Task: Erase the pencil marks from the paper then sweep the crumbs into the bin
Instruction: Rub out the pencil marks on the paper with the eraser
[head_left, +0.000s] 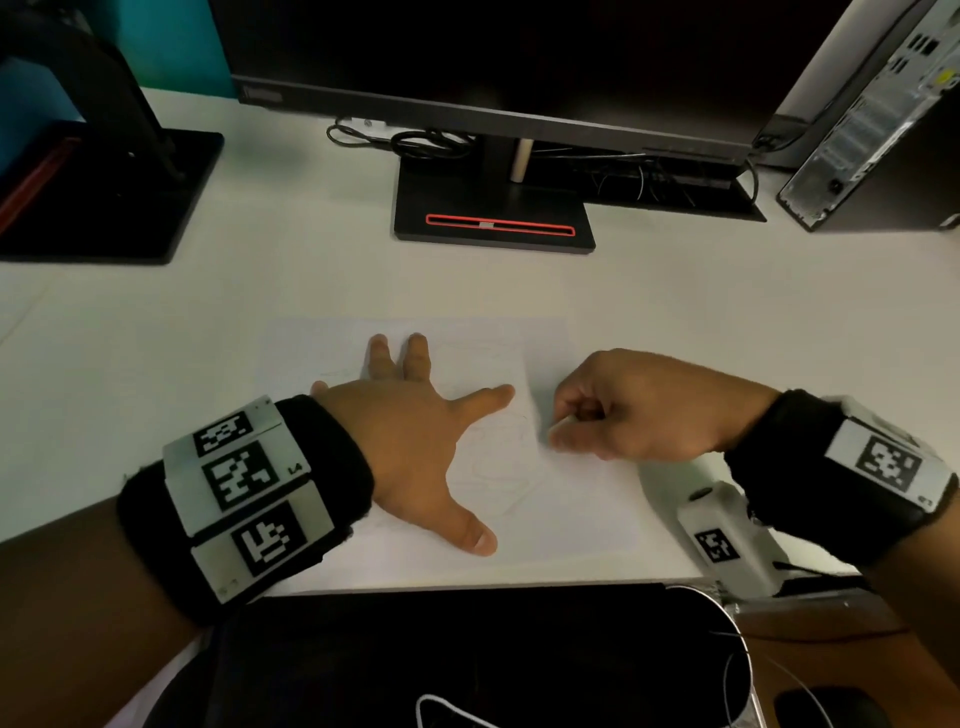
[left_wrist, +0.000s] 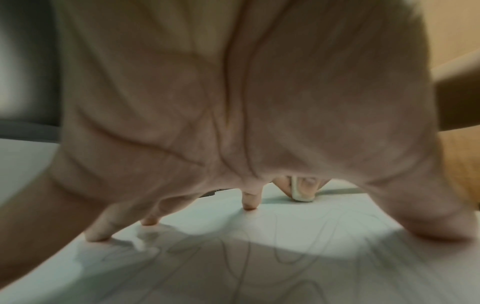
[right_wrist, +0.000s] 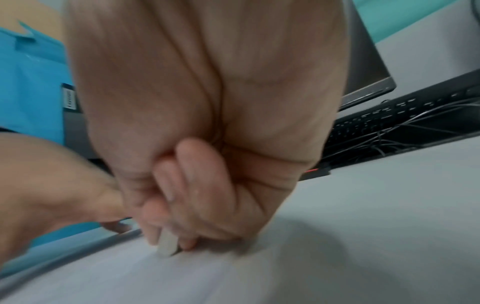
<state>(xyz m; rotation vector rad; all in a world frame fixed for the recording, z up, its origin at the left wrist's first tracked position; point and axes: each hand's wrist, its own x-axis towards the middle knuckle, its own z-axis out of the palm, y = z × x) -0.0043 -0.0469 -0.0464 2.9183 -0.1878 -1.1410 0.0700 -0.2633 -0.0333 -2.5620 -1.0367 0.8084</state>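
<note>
A white sheet of paper with faint looping pencil marks lies on the white desk. My left hand lies spread flat on the sheet, fingertips pressing down, as the left wrist view shows with the paper beneath. My right hand is curled and pinches a small white eraser whose tip touches the paper just right of the left index finger. In the right wrist view the eraser pokes out below the curled fingers onto the sheet. From the left wrist view the eraser appears beyond my fingers.
A monitor stand and dark monitor stand behind the paper, with cables and a keyboard at the back right. A computer tower is far right, another black stand far left. A dark chair or bag sits below the desk's front edge.
</note>
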